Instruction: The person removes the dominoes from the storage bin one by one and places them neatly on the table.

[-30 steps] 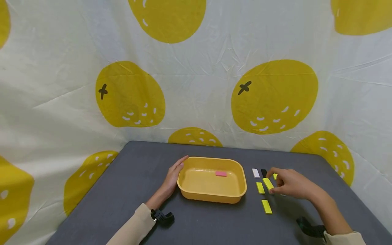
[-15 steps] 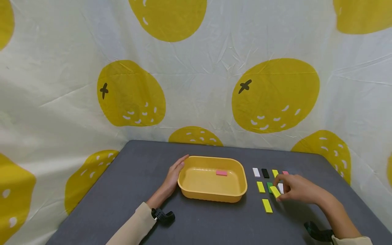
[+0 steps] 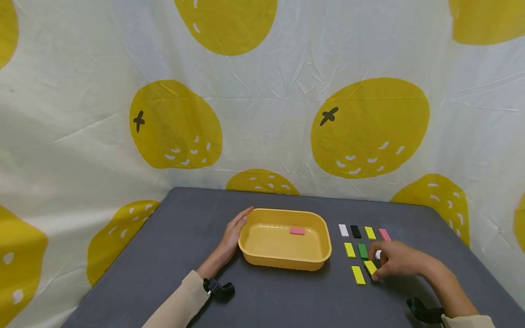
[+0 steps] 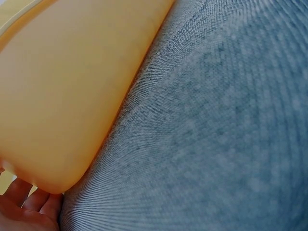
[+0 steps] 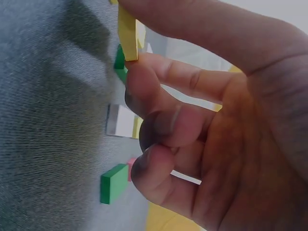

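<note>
Between the thumb and fingertips of my right hand a small yellow rectangular block is pinched, tilted and low over the table. The right wrist view shows the yellow block at the thumb tip, the other fingers curled below it. To its left lies another yellow block; a green block lies just behind. A white block is partly covered by the hand. My left hand rests with extended fingers along the left side of a yellow plastic tub, which holds a pink block.
Behind these, a back row has a white block, a black block, a yellow block and a pink block. Another green block shows in the right wrist view. A fruit-print curtain hangs behind the grey table.
My right hand has carried the pinched yellow block rightward and toward me, lowering it beside the front yellow block. The green block and back row have come into view. The left hand stays put.
</note>
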Action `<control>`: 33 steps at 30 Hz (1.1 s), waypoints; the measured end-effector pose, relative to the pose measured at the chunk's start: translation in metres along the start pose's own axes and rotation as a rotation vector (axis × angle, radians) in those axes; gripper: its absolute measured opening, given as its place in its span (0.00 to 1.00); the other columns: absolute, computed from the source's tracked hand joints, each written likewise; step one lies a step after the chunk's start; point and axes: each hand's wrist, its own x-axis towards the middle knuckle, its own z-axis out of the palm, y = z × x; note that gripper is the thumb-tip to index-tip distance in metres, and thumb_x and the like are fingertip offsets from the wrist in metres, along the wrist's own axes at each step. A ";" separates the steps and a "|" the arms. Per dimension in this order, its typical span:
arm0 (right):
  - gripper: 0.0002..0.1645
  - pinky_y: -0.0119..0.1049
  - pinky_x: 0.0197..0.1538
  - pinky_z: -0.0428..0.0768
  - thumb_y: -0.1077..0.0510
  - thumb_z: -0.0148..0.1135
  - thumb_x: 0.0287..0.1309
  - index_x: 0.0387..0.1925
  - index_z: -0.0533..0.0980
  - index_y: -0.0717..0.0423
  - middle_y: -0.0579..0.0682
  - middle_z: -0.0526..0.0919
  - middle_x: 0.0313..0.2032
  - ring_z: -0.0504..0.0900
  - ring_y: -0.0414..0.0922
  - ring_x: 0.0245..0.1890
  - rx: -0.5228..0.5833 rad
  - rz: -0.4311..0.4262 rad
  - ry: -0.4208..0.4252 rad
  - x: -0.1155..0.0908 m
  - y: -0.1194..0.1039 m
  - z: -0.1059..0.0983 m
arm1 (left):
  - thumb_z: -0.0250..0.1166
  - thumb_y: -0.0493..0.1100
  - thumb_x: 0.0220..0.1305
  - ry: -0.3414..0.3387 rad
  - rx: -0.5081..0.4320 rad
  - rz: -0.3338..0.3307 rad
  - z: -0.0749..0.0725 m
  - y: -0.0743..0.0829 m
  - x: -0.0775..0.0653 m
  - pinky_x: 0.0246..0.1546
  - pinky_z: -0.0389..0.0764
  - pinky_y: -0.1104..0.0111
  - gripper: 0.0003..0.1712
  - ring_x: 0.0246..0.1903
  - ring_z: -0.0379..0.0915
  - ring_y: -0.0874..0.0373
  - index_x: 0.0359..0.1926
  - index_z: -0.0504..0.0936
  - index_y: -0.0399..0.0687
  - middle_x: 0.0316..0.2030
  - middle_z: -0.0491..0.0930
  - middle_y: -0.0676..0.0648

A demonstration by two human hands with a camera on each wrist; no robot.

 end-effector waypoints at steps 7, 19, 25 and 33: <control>0.21 0.31 0.25 0.64 0.54 0.81 0.48 0.38 0.77 0.55 0.46 0.74 0.20 0.71 0.41 0.20 0.011 -0.045 -0.012 0.003 0.009 0.003 | 0.44 0.50 0.85 -0.007 -0.013 -0.004 0.000 0.000 0.001 0.76 0.63 0.44 0.27 0.78 0.58 0.46 0.77 0.67 0.52 0.78 0.63 0.45; 0.24 0.31 0.25 0.63 0.53 0.83 0.43 0.37 0.77 0.54 0.45 0.73 0.19 0.69 0.40 0.19 -0.003 -0.059 0.016 0.006 0.013 0.007 | 0.44 0.49 0.85 -0.012 -0.004 -0.004 0.000 -0.002 0.001 0.75 0.64 0.44 0.27 0.78 0.58 0.45 0.78 0.66 0.51 0.78 0.63 0.44; 0.24 0.31 0.26 0.64 0.55 0.83 0.45 0.39 0.77 0.55 0.47 0.74 0.20 0.71 0.43 0.21 0.013 0.000 0.009 0.007 0.012 0.006 | 0.44 0.49 0.85 -0.008 -0.013 -0.005 0.000 -0.002 0.001 0.75 0.64 0.44 0.26 0.77 0.59 0.46 0.77 0.67 0.54 0.78 0.63 0.45; 0.22 0.30 0.25 0.65 0.59 0.81 0.47 0.41 0.77 0.57 0.48 0.76 0.21 0.72 0.41 0.21 0.064 -0.029 -0.027 0.003 0.013 0.001 | 0.43 0.50 0.85 -0.005 -0.009 0.005 0.000 -0.003 0.002 0.75 0.64 0.44 0.27 0.77 0.59 0.44 0.78 0.66 0.51 0.78 0.63 0.43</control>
